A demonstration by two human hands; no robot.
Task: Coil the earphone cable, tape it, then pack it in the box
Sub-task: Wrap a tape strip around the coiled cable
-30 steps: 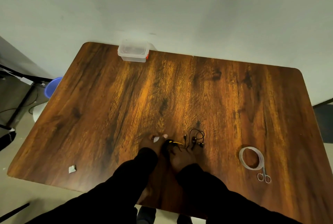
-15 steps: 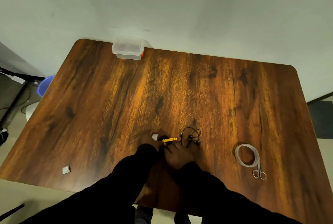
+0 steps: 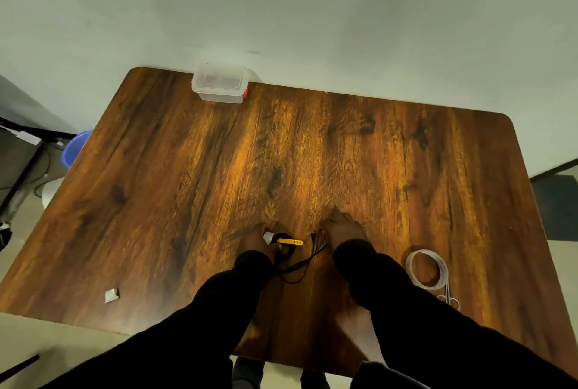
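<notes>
A black earphone cable (image 3: 297,265) hangs in a loose loop between my two hands near the table's front edge. My left hand (image 3: 258,240) pinches the end with a yellow piece (image 3: 291,242) and a small white bit (image 3: 268,237). My right hand (image 3: 342,227) holds the other end, where the earbuds (image 3: 319,240) bunch at its fingers. A clear plastic box (image 3: 220,83) without a lid stands at the table's far edge. To the right of my right sleeve lies a clear tape roll (image 3: 427,268).
Small scissors (image 3: 448,298) lie just below the tape roll. A white paper scrap (image 3: 111,295) rests near the front left corner of the wooden table (image 3: 312,154). A blue bin (image 3: 73,149) stands on the floor to the left.
My hands have moved apart, the right hand going right with the earbud end. The cable, bunched before, now stretches in a loop between them.
</notes>
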